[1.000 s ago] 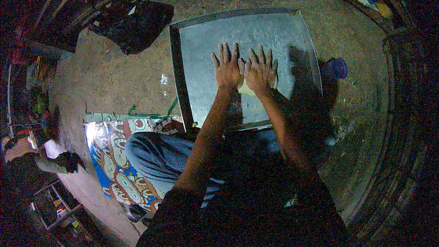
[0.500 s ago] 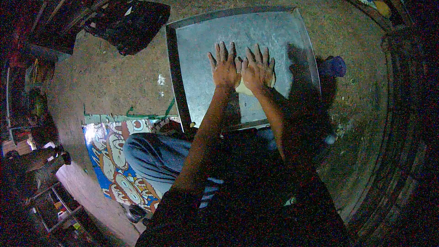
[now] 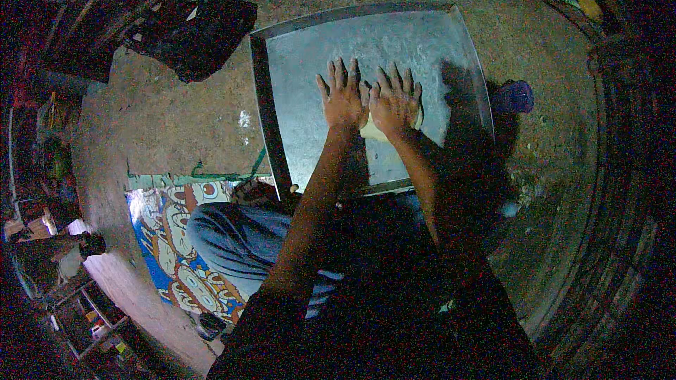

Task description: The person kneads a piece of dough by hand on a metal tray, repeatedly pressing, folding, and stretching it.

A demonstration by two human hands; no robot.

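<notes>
Both hands press flat on a pale, floury sheet of dough [image 3: 374,134] lying in a large metal tray [image 3: 296,162]. My left hand [image 3: 341,98] covers the dough's left part, fingers spread and dusted with flour. Beside it, my right hand [image 3: 396,102] rests on the right part, fingers also spread. The two thumbs are close together. Much of the dough is hidden under my palms.
A black bag [image 3: 197,39] lies on the concrete floor [image 3: 176,119]. A purple container [image 3: 515,97] stands right of the tray. A printed cartoon mat [image 3: 176,239] is under my bent leg [image 3: 225,236]. Cluttered shelving [image 3: 84,317] lines the left side.
The tray and both hands appear slightly farther up and left in the picture, as does the floor around them. The hands stay spread on the dough.
</notes>
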